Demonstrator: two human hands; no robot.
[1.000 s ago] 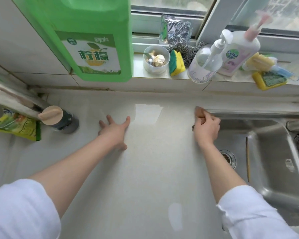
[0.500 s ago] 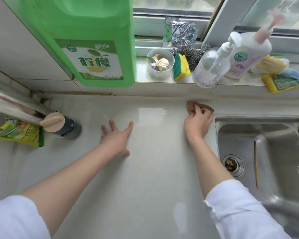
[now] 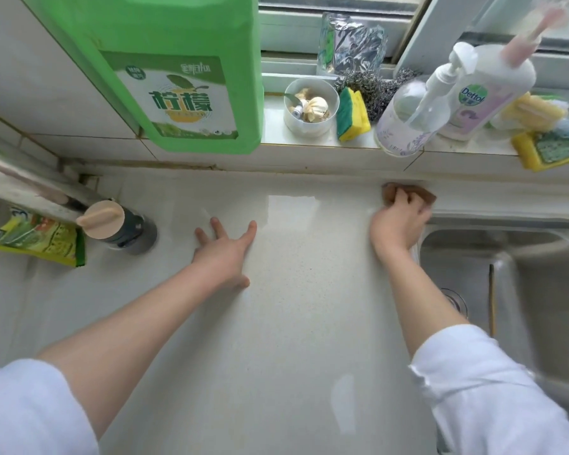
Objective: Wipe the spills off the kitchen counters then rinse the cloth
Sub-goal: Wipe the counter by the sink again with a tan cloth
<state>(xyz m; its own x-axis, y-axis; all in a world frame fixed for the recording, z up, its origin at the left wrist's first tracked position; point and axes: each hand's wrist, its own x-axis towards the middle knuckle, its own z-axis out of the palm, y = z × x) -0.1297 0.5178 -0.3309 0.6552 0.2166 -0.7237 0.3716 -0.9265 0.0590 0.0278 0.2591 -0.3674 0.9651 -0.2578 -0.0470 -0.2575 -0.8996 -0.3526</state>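
A green detergent jug (image 3: 165, 77), garlic cup (image 3: 310, 106), sponges (image 3: 352, 114) and soap bottles (image 3: 486, 90) line the sill.

white tiled wall (image 3: 40, 80) behind, a window (image 3: 342, 8) above the tiled sill (image 3: 309, 141) — daylight coming in.

1. Both arms are bare from wrist to past the elbow.
2. The left sleeve (image 3: 30, 405) is white, pushed up.
3. The right sleeve (image 3: 493, 389) is white, with a crinkled, gathered cuff.
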